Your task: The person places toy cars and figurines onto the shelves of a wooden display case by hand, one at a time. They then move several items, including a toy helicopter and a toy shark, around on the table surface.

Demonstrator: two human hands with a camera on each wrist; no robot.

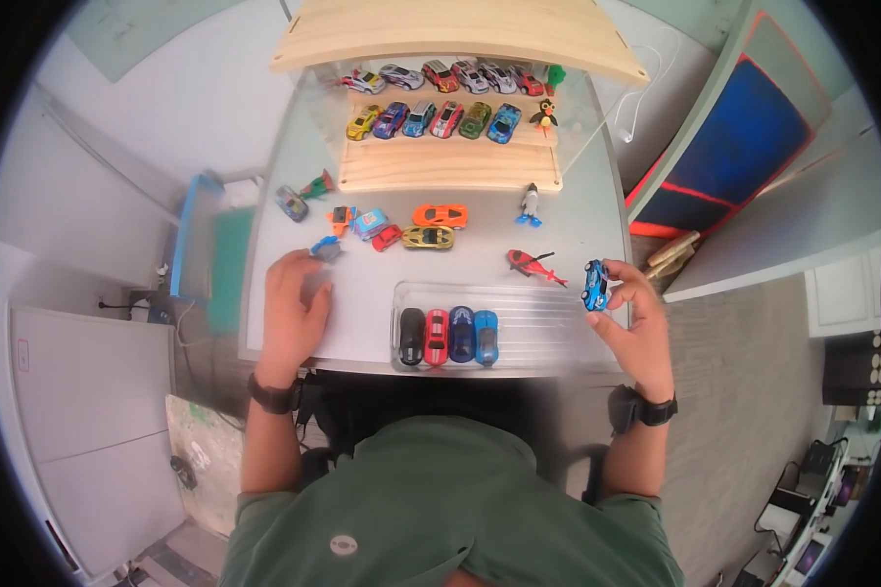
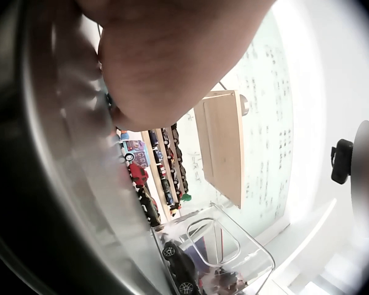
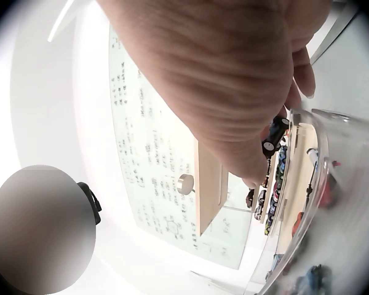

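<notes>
My right hand (image 1: 638,323) pinches a small blue toy car (image 1: 594,286) between thumb and fingers, by the right end of a clear plastic tray (image 1: 548,328). Most of that car is hidden by the palm in the right wrist view, where a dark wheeled side (image 3: 275,134) shows. In the tray's left half a black car (image 1: 412,337), a red car (image 1: 437,337), a dark blue car (image 1: 461,335) and a light blue car (image 1: 486,338) stand side by side. On the table's left, my left hand (image 1: 296,311) lies with relaxed fingers, fingertips close to a small blue-grey toy (image 1: 325,248).
A wooden display shelf (image 1: 450,168) with rows of toy cars stands at the back. Loose on the table are an orange car (image 1: 440,216), a gold car (image 1: 428,238), a small red car (image 1: 387,238), a red helicopter (image 1: 531,265) and a rocket toy (image 1: 530,205).
</notes>
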